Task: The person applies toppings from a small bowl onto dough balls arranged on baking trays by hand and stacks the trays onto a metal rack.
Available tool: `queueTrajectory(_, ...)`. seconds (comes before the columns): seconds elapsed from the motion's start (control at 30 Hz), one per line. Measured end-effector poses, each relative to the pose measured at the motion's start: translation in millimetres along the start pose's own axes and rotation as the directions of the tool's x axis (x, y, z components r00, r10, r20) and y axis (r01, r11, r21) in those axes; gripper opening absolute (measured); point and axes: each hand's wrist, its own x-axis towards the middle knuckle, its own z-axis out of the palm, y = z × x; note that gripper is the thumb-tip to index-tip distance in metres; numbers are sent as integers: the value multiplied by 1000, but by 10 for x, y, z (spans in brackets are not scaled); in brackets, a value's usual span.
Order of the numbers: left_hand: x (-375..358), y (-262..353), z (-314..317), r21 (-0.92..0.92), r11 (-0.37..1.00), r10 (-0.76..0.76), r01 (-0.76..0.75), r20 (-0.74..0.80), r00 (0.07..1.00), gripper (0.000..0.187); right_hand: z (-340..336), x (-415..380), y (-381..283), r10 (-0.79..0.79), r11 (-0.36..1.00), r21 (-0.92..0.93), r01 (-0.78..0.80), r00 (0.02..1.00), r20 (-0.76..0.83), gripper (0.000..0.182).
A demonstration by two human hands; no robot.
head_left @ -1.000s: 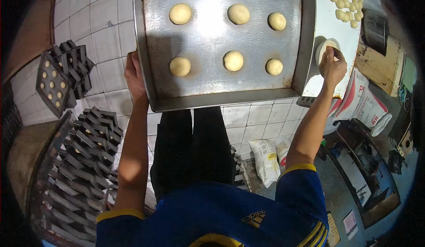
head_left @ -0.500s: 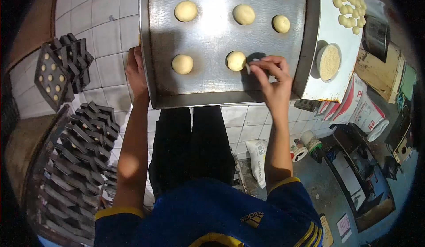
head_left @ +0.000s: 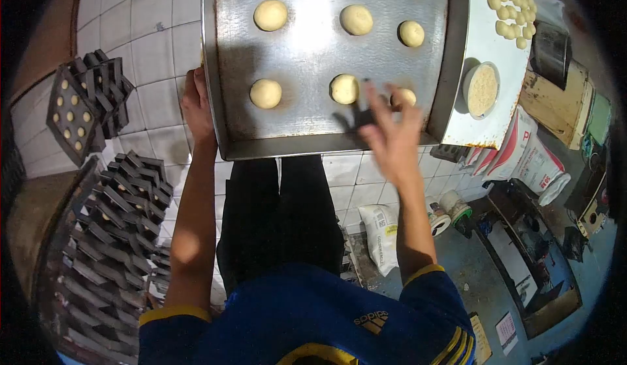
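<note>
A metal baking tray [head_left: 297, 130] lies before me with several round dough balls on it, spaced in rows. My left hand [head_left: 197, 107] is at the tray's left outer side, fingers curled against the wall and partly hidden by it. Over the front right of the tray, my right hand [head_left: 394, 130] is open, fingers spread and blurred by motion. Left of its fingertips sits one dough ball [head_left: 344, 89]. Another dough ball [head_left: 403, 97] shows partly behind the fingers. A further dough ball [head_left: 266, 94] rests toward the front left.
Right of the tray, a white surface [head_left: 457, 128] carries a bowl of pale crumbs [head_left: 482, 90] and many small dough pieces [head_left: 513, 5]. Stacked dark trays [head_left: 114, 215] stand at the left, one holding dough balls. Sacks [head_left: 382, 234] and other clutter lie on the floor.
My right hand has opened from a pinch beside the front middle dough ball and drawn slightly back. A dough ball behind its fingers now shows. My left hand stays at the tray's side.
</note>
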Motion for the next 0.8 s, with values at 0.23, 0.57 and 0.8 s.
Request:
queueTrajectory(0.23, 8, -24, 7, 25, 998, 64, -63, -20, 998, 55, -679, 371, 1895, 428, 832, -129, -540, 772, -469, 44)
queueTrajectory(0.57, -34, 133, 25, 72, 997, 33, -25, -119, 992, 57, -915, 480, 2046, 581, 807, 136, -574, 734, -351, 40)
queueTrajectory(0.8, -23, 220, 4, 41, 999, 16, -11, -116, 993, 47, -309, 1351, 341, 288, 692, 702, -167, 956, -56, 31)
